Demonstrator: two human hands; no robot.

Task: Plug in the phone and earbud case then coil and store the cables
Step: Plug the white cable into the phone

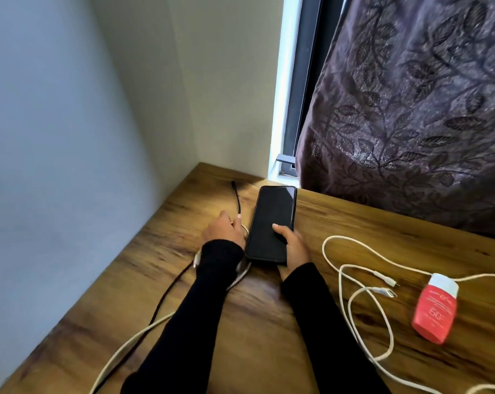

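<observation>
A black phone (pixel 272 220) with a dark screen is tilted over the wooden table (pixel 257 322) near the back corner. My right hand (pixel 292 245) grips its lower right edge, thumb on the screen. Just left of the phone, my left hand (pixel 223 228) pinches a white cable (pixel 245 230) at the phone's left edge. A black cable (pixel 237 199) lies beyond the left hand, its plug end pointing toward the wall. Another white cable (pixel 354 294) sprawls in loops to the right, two plug ends lying free. No earbud case shows.
A red sunscreen tube (pixel 435 308) with a white cap lies at the right. A dark leaf-patterned curtain (pixel 411 109) hangs over the table's back edge beside a window frame. Walls close in the left and back. Black and white cables (pixel 144 328) trail off the front-left edge.
</observation>
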